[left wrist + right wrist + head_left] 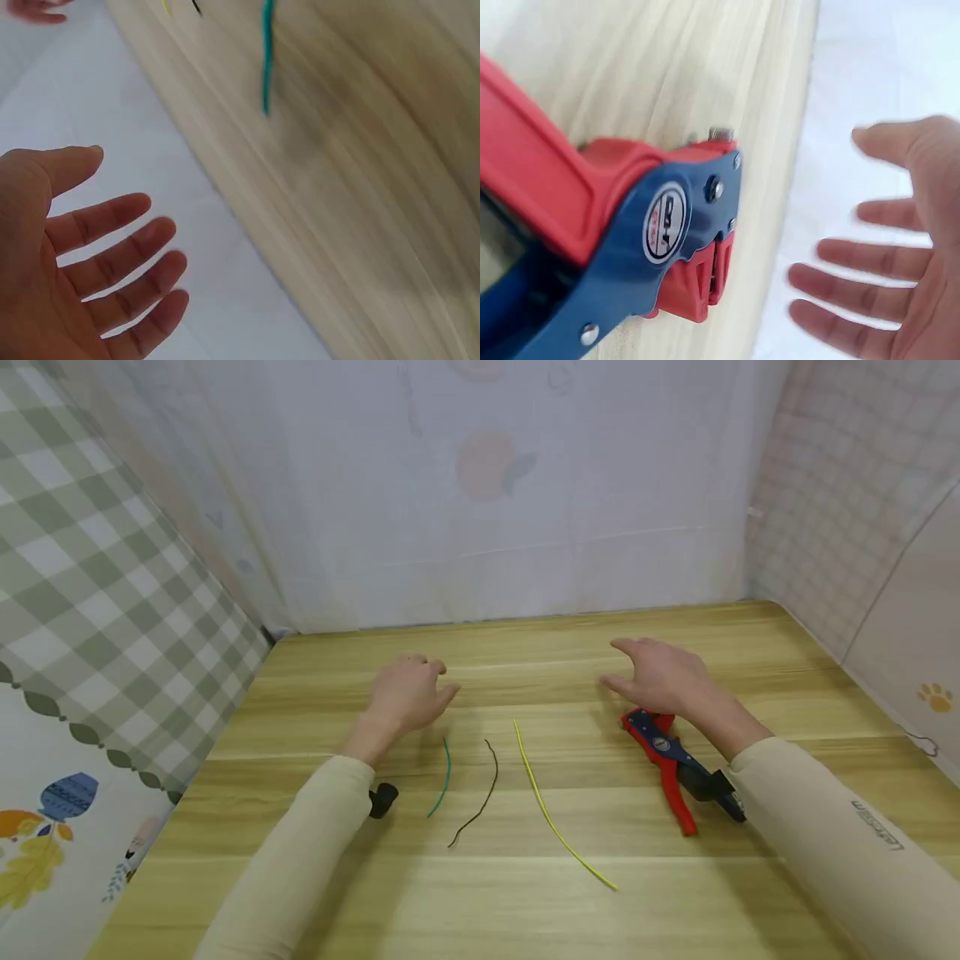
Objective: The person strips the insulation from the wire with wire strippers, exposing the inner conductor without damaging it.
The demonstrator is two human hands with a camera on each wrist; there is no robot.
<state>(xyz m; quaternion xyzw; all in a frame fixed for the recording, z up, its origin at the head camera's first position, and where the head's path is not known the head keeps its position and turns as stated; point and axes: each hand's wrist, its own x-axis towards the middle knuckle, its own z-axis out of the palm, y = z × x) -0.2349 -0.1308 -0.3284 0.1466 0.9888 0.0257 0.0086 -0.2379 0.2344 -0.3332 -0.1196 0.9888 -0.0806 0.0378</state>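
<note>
My left hand (408, 693) hovers over the left part of the table, fingers spread and relaxed, holding nothing. A short green wire (447, 777) lies just below it, nearest to that hand. To its right are a dark, slightly kinked wire (491, 789) and a longer yellow wire (546, 810). My right hand (660, 677) is held above the right side with loose fingers and nothing in them. Under its wrist lies a red and blue wire stripper (660, 752), its jaw end pointing away from me. The right wrist view shows the tool's round label (665, 223) close up.
The wood-grain table (315, 868) ends at a pale cloth wall (487, 552) at the back. A green checked cloth (112, 552) hangs at the left, another pale cloth (900, 568) at the right. Black wrist-camera parts (382, 800) show by the left sleeve.
</note>
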